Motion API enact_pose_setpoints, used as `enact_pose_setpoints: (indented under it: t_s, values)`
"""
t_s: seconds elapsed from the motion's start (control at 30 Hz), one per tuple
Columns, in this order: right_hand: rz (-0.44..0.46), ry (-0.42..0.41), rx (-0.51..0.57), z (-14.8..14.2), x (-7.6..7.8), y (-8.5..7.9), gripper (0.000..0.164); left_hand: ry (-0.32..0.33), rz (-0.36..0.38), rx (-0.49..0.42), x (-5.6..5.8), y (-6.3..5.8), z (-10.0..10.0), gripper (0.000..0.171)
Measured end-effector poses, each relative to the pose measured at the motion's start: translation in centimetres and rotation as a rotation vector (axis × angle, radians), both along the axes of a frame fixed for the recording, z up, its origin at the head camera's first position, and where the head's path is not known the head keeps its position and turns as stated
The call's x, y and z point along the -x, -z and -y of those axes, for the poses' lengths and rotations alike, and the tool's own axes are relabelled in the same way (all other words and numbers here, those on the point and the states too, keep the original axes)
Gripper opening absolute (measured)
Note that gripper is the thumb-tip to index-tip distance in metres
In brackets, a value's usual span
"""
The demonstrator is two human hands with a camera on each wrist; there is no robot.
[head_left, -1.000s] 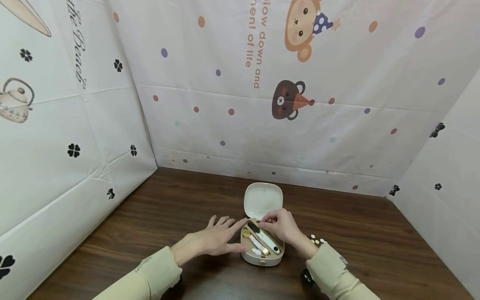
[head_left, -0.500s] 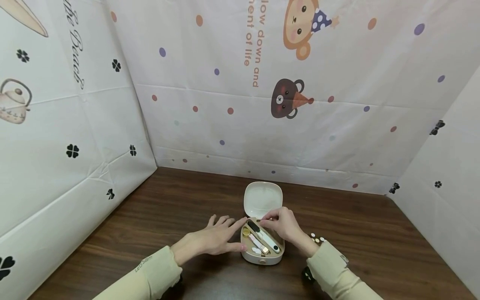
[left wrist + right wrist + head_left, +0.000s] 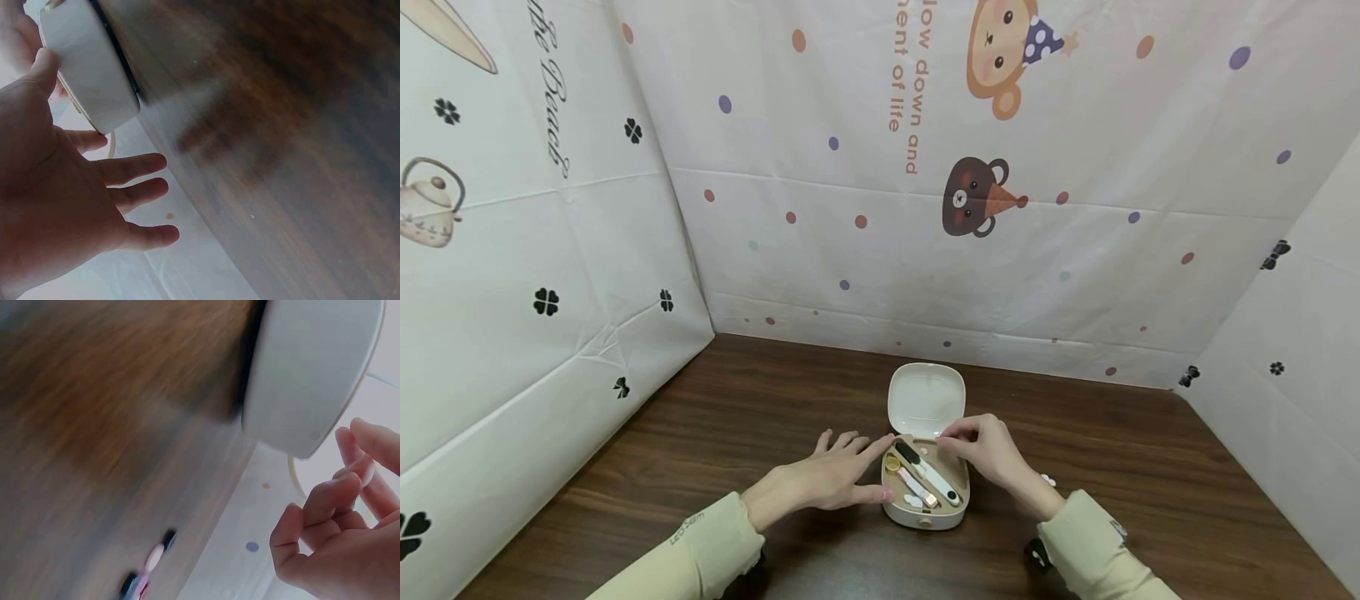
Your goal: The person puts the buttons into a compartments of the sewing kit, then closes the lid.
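Note:
A small white case [image 3: 922,522] stands with its lid [image 3: 927,398] raised. Its beige insert holds a long white tool with a black end [image 3: 928,475], a slim pink-and-gold item [image 3: 917,488], a gold round piece [image 3: 892,463], white cloud-shaped bits [image 3: 913,501] and a tiny pinkish piece [image 3: 924,451]. My left hand [image 3: 831,479] lies spread at the case's left side, thumb and forefinger touching its rim. My right hand [image 3: 988,450] hovers by the back right edge, fingers bent, thumb tip near the forefinger. Nothing shows between them in the right wrist view.
On the dark wooden table, small white bits [image 3: 1048,480] peek out beside the right forearm. The right wrist view has a blurred pink item [image 3: 154,556] with dark ends there. Printed white cloth [image 3: 820,258] walls off the back and both sides.
My right hand has shifted right, away from the insert's back part, and the tiny pinkish piece there has come into view. My left hand has stayed in place.

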State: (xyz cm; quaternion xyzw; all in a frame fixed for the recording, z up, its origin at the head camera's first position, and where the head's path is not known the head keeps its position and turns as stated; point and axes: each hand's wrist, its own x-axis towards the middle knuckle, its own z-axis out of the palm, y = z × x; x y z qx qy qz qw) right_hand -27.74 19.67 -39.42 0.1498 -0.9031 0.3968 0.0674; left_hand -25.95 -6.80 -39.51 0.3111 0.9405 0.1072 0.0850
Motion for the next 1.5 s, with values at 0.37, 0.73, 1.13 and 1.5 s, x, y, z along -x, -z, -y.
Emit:
enact_pose_setpoints:
  t_s: [0.37,0.73,1.13,1.5]
  values:
    - [0.018,0.050,-0.007,-3.5,-0.8,0.2,0.005,-0.002,0.012,0.005,0.0,0.0,-0.1,0.084]
    - [0.008,0.046,-0.177,-6.4,-1.4,0.7,0.004,-0.002,0.019,-0.001,0.1,0.1,0.0,0.084]
    - [-0.085,0.085,-0.448,-7.1,-1.7,0.9,0.013,0.003,0.021,-0.006,0.1,0.1,0.0,0.084]
    - [-0.126,0.086,-0.527,-6.8,-1.6,1.0,0.010,0.004,0.020,0.007,0.2,0.2,-0.1,0.085]
